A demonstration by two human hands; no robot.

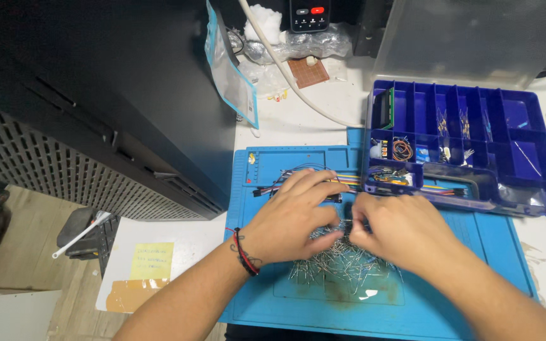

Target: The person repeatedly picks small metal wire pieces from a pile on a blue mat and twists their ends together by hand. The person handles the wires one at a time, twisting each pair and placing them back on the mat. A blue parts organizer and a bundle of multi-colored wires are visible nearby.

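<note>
Both hands work over a heap of small wire-legged components (342, 265) lying in the middle of a blue work mat (475, 252) on the white surface (298, 120). The left hand (292, 218) rests palm-down on the heap, fingers curled and closed toward the thumb — whether a part sits between them cannot be told. The right hand (399, 230) lies just beside it, fingers bent into the heap, their grip hidden. A bundle of coloured jumper wires (342, 180) lies just beyond the hands. A blue compartment box (469, 148) stands open at the mat's far right corner — lid raised.
</note>
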